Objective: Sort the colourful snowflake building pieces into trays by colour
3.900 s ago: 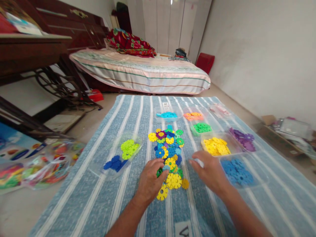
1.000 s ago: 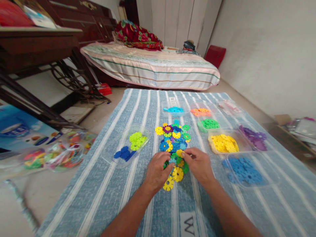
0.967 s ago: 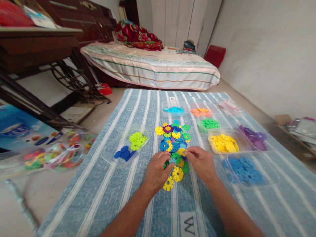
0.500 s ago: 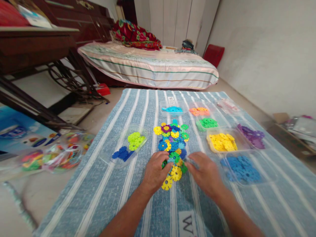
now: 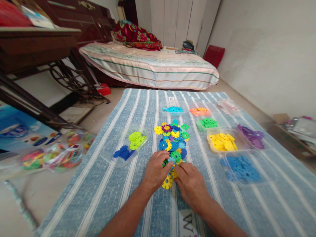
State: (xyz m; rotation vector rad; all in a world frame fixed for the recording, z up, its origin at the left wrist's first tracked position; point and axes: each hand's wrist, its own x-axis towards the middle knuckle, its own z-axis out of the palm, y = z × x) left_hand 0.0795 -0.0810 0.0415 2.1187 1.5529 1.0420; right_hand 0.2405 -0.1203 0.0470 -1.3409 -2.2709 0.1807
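A long cluster of plastic snowflake discs [image 5: 174, 144] in yellow, blue, green and purple lies on the striped cloth before me. My left hand [image 5: 156, 169] curls around the cluster's near left edge, fingers bent onto a dark green disc [image 5: 165, 163]. From the other side, my right hand [image 5: 191, 184] pinches a yellow snowflake disc [image 5: 174, 173] near the bottom; its fingers cover part of it. Just below, between both hands, another yellow snowflake disc [image 5: 167, 181] shows fully. How the discs join under my fingers is hidden.
On the right stand clear tubs of blue discs [image 5: 244, 168], yellow discs [image 5: 222, 142], purple discs [image 5: 252, 136] and green discs [image 5: 208, 123]. Orange discs [image 5: 199, 111] and light blue discs [image 5: 174, 109] sit farther back. A clear tray [image 5: 106, 154] at left holds lime and dark blue discs.
My right hand has moved left and inward to the cluster and closed on a yellow disc there. My left hand has stayed at the cluster's edge.
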